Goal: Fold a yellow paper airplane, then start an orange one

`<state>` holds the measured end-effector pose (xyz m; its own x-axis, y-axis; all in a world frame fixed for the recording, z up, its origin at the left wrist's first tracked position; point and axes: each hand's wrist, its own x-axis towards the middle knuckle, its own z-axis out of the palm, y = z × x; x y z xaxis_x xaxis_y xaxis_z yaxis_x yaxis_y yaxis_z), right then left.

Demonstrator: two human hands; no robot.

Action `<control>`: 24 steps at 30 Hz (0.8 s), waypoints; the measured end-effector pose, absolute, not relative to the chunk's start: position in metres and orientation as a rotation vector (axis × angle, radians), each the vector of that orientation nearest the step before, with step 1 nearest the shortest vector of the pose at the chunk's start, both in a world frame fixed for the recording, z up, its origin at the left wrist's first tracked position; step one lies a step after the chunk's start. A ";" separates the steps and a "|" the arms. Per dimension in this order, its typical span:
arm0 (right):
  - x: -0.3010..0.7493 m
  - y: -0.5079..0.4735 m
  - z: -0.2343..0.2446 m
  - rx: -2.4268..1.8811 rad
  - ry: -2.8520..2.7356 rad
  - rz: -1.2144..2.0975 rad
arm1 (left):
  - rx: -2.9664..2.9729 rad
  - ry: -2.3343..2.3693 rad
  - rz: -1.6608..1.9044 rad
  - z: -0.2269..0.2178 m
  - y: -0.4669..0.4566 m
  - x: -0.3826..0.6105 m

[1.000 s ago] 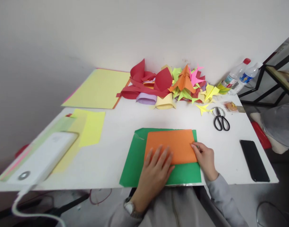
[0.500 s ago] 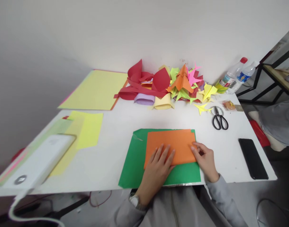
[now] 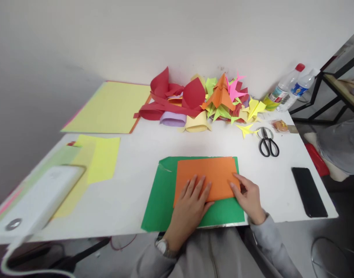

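An orange sheet of paper (image 3: 211,170) lies on a green sheet (image 3: 162,197) near the front edge of the table. My left hand (image 3: 190,202) rests flat on the lower left part of the orange paper, fingers outstretched and slightly spread. At the right edge of that paper, my right hand (image 3: 248,195) has its thumb and forefinger bent close together on it in a pinch. Its other fingers are curled and partly hidden.
Folded paper planes (image 3: 220,96) and red paper shapes (image 3: 194,94) stand along the wall. Scissors (image 3: 269,143), a black phone (image 3: 308,192) and bottles (image 3: 295,90) are on the right. Yellow paper (image 3: 104,158) and a white device with a cable (image 3: 46,193) lie left.
My right hand has slid slightly inward over the right edge of the orange paper. My left hand stays flat on it. The view has shifted a little.
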<state>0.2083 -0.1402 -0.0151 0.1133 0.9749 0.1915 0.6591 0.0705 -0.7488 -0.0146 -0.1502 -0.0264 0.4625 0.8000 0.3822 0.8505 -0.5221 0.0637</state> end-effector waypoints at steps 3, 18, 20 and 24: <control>0.208 -0.138 -0.016 -1.684 -1.638 0.524 | -2.559 -1.488 -0.545 -0.026 -0.151 -0.014; 0.207 -0.136 -0.017 -1.667 -1.704 0.406 | -2.551 -1.516 -0.575 -0.026 -0.152 -0.012; 0.207 -0.136 -0.017 -1.664 -1.704 0.404 | -2.549 -1.520 -0.576 -0.026 -0.152 -0.012; 0.207 -0.136 -0.019 -1.666 -1.709 0.402 | -2.539 -1.508 -0.580 -0.025 -0.152 -0.012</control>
